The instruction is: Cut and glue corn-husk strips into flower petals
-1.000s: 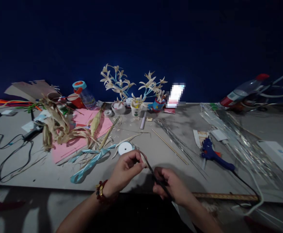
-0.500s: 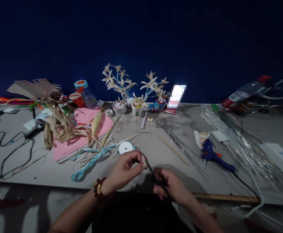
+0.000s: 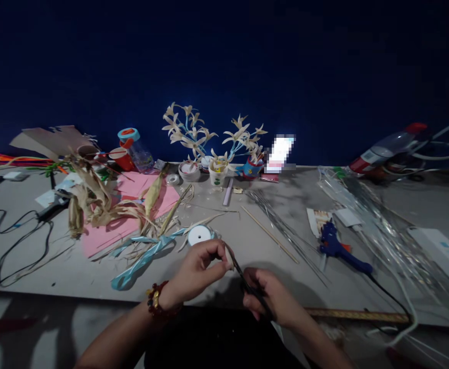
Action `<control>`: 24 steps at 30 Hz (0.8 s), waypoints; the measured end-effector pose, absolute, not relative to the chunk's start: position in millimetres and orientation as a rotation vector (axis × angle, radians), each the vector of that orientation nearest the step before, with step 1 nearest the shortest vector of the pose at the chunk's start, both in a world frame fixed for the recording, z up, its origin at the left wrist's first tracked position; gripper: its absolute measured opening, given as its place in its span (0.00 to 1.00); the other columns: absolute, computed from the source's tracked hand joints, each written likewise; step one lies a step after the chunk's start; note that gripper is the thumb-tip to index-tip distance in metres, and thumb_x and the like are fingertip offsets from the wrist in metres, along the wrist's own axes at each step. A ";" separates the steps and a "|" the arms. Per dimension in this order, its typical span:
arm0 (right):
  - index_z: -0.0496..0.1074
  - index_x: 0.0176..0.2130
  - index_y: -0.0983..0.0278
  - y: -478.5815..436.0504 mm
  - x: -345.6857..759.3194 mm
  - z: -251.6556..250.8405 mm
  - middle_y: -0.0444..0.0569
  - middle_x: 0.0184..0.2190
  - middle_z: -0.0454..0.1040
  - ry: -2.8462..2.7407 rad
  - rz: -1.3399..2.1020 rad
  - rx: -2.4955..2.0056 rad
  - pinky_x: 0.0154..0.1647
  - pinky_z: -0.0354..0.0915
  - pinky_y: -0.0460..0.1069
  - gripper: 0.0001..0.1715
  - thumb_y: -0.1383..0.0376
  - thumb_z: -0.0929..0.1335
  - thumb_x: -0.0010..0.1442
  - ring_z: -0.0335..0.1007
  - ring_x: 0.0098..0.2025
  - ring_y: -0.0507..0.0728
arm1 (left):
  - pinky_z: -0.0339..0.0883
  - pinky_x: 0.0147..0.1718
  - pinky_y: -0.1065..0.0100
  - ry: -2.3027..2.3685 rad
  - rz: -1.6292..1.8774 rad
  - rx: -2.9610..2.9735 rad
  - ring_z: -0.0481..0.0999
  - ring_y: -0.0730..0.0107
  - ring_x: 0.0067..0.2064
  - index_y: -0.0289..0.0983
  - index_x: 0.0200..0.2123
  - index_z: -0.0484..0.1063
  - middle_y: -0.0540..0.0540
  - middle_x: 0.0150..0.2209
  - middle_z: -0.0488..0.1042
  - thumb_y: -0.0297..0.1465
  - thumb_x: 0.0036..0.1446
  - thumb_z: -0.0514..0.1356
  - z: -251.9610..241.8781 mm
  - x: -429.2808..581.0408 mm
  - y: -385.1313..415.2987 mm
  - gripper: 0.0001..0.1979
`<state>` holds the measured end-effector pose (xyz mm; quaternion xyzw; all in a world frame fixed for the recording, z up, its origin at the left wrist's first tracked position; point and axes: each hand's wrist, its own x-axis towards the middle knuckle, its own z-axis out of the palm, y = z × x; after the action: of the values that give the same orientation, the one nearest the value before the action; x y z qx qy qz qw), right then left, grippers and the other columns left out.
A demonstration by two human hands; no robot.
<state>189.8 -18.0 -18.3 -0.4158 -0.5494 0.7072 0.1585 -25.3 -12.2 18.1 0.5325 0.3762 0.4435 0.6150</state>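
My left hand (image 3: 203, 266), with a beaded bracelet at its wrist, pinches a small pale piece of corn husk (image 3: 229, 258) between thumb and forefinger. Black-handled scissors (image 3: 253, 292) are gripped in my right hand (image 3: 265, 294), their blades reaching up and left to the husk piece. Whether the blades touch or cut it I cannot tell. Just beyond my left hand lies a white ribbon spool (image 3: 199, 235), with light blue ribbon (image 3: 143, 264) trailing to its left. Dried husks (image 3: 97, 200) are heaped on pink paper (image 3: 94, 238) at the left.
Husk flowers on blue stems stand in a paper cup (image 3: 217, 177) and a blue-red cup (image 3: 250, 169) at the back. Metal wires (image 3: 282, 223), a wooden stick (image 3: 268, 233) and a blue glue gun (image 3: 342, 251) lie to the right. A bottle (image 3: 386, 148) leans at the far right.
Both hands stay nearly in place. The scissors have turned very slightly in my right hand, and the view has shifted a little.
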 end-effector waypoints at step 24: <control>0.55 0.26 0.59 -17.6 188.0 -20.4 0.33 0.14 0.59 -1.567 2.037 -1.201 0.18 0.46 0.43 0.36 0.37 0.74 0.43 0.52 0.16 0.46 | 0.61 0.37 0.68 0.886 0.990 1.257 0.68 0.69 0.35 0.36 0.29 0.66 0.45 0.33 0.73 0.33 0.60 0.63 19.5 -28.0 -10.4 0.11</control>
<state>188.0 -17.6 -20.4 -0.4184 -0.5460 0.7098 0.1519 -28.0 -10.4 19.5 0.5446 0.3836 0.4287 0.6103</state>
